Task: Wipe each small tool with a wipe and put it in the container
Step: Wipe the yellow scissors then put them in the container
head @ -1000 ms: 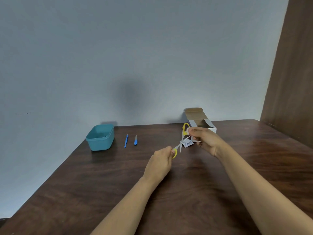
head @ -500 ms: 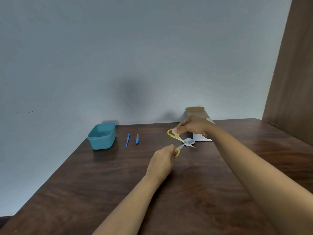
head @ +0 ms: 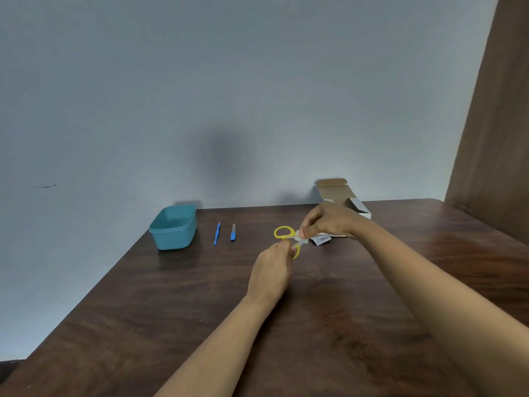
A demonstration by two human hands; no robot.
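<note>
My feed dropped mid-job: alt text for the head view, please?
The left hand grips one loop of yellow-handled scissors while the right hand pinches a white wipe on them, over a table. Behind sit a teal container, two blue tools and an open cardboard box.

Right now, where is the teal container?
In the head view, the teal container sits at the table's far left edge near the wall, just left of the longer blue tool.
</note>
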